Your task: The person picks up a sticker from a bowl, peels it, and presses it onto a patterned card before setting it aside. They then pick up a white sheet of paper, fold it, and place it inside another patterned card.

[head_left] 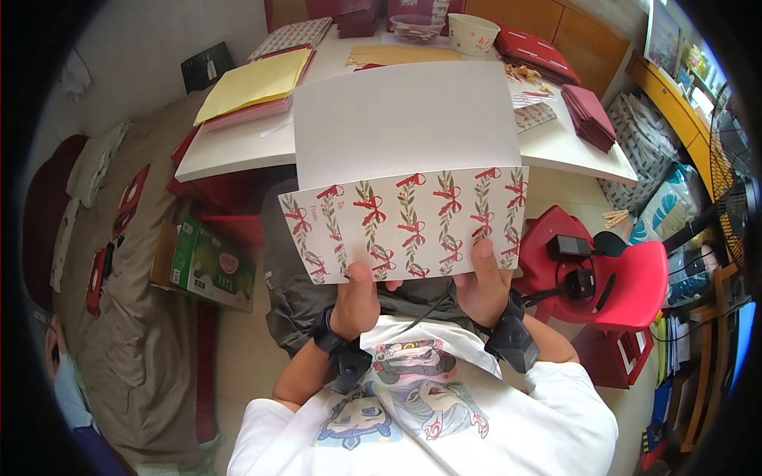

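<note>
A large folded card [413, 226] is held up between my two hands, above my lap and near the table's front edge. Its lower flap has a print of red bows and green sprigs, with small "To" and "From" text at the left; the part behind it is plain white. My left hand [357, 305] grips the lower edge left of centre, thumb on the printed face. On the right side of the same edge, my right hand [484, 287] holds it likewise. Most fingers of both hands are hidden behind the card. Both wrists wear black devices.
On the white table [230, 159] lie yellow sheets [252, 83], red folders [540, 54], dark red envelopes [589, 115] and a paper bowl [473, 35]. A green box [214, 266] stands at lower left. Right of me, a red stool [635, 282] carries black devices.
</note>
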A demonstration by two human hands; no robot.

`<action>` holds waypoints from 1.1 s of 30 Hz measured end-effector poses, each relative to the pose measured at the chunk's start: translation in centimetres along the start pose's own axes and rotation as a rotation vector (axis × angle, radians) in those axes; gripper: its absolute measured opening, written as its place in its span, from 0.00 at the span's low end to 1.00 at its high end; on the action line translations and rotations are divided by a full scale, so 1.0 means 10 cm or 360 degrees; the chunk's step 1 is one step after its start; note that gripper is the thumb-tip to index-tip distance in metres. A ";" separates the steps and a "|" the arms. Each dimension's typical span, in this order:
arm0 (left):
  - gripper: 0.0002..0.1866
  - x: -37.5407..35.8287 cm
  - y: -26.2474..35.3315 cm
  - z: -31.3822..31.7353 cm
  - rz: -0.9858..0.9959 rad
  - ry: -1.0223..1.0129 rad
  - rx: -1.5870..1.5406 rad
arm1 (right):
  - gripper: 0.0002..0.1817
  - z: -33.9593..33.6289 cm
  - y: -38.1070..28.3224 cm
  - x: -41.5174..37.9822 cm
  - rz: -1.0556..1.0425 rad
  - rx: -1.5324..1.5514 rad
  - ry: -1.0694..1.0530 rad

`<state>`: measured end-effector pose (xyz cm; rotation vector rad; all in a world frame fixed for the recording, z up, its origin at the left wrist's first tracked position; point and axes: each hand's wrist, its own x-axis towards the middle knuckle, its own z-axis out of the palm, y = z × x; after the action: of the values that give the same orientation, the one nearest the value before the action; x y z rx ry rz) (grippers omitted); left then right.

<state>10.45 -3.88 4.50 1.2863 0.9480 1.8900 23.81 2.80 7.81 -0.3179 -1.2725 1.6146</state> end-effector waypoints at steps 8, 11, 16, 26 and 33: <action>0.36 0.02 -0.05 -0.03 0.0038 -0.0137 -0.0012 | 0.15 -0.02 0.03 0.00 -0.0054 0.0017 0.0009; 0.38 0.02 -0.05 -0.02 0.0084 -0.0238 -0.0039 | 0.15 -0.04 0.03 -0.01 -0.0052 -0.0021 -0.0027; 0.35 0.00 -0.02 0.01 0.0188 -0.0545 0.0135 | 0.20 -0.06 0.05 -0.03 0.0077 0.0002 -0.0162; 0.25 -0.12 0.05 0.05 -0.0100 -0.0359 0.0204 | 0.14 -0.02 0.01 -0.10 0.0210 -0.0058 -0.0402; 0.19 -0.17 0.00 -0.02 -0.0238 -0.0207 0.0157 | 0.13 -0.08 0.07 -0.11 0.0260 -0.0112 -0.0518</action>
<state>10.78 -5.37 3.66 1.3392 1.0499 1.6435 24.54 2.37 6.52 -0.2116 -1.5859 1.8153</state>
